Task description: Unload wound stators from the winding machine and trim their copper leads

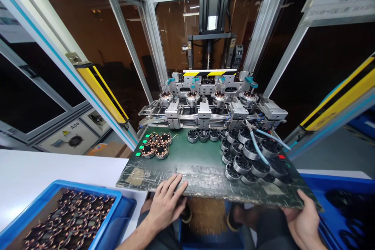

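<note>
My left hand rests on the front edge of a green work board, its fingers stretched out over the top. At the board's right front corner, my right hand grips the edge, thumb above and fingers below. Beyond my left hand sit several copper-wound stators. On the right side of the board, several bare stator cores are piled up, with more cores in a row at the back. Blue-handled pliers lie open across the pile.
Behind the board stands a winding machine with several stators on its spindles, under a motor. Yellow bars flank the opening. A blue bin of wound stators is at left; another blue bin with black parts is at right.
</note>
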`<state>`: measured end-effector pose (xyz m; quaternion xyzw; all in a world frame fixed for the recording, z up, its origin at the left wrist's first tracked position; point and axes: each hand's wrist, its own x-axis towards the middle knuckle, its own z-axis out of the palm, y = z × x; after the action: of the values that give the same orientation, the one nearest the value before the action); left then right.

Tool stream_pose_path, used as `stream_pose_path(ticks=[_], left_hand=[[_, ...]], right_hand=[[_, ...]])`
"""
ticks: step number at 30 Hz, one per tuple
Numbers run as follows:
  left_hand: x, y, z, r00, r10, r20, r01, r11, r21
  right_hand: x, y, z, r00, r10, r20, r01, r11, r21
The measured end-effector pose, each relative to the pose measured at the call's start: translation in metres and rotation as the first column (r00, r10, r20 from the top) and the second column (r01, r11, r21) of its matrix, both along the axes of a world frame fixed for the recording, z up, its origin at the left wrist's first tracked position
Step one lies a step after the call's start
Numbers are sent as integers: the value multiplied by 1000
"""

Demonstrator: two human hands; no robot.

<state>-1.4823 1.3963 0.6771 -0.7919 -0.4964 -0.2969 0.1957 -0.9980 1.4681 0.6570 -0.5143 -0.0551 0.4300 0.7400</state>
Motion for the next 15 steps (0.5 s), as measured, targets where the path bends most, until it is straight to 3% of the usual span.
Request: stream_pose_path(ticks=[15], left_hand=[[-1, 0, -3, 1000, -6, 8, 6, 1000, -5]], right_hand=[[-4, -1, 10, 1000, 2, -16, -2, 1000, -4]])
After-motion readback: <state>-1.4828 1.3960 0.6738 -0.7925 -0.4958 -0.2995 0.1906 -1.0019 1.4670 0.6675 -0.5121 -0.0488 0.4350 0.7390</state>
